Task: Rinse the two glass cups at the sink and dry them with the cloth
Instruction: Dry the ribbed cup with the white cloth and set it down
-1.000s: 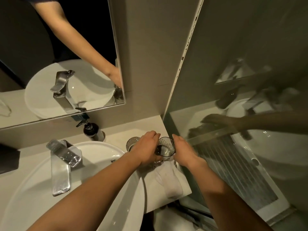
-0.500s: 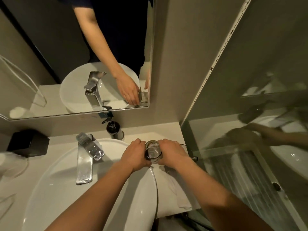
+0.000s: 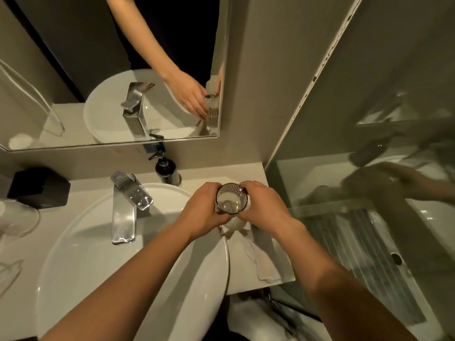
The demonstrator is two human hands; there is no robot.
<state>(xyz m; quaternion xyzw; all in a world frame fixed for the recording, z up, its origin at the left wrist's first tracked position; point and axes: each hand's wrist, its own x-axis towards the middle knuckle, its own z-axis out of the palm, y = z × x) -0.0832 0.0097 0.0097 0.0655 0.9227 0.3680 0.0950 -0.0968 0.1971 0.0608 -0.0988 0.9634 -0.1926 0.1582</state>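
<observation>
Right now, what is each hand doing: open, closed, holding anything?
Left hand: closed around the ribbed glass cup, on its left side.
Right hand: closed around the same cup, on its right side.

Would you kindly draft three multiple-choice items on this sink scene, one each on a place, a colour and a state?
1. Where does the white cloth lie?
A. on the counter right of the basin
B. inside the basin
C. over the faucet

2. What colour is the soap pump bottle?
A. white
B. dark
C. red

3. How is the ribbed glass cup held?
A. by the left hand alone
B. standing free on the counter
C. between both hands, mouth up

Answers:
1 A, the cloth is spread on the counter beside the basin.
2 B, the bottle looks black or near it.
3 C, the left hand and right hand flank it, and we look down into its open mouth.
</observation>
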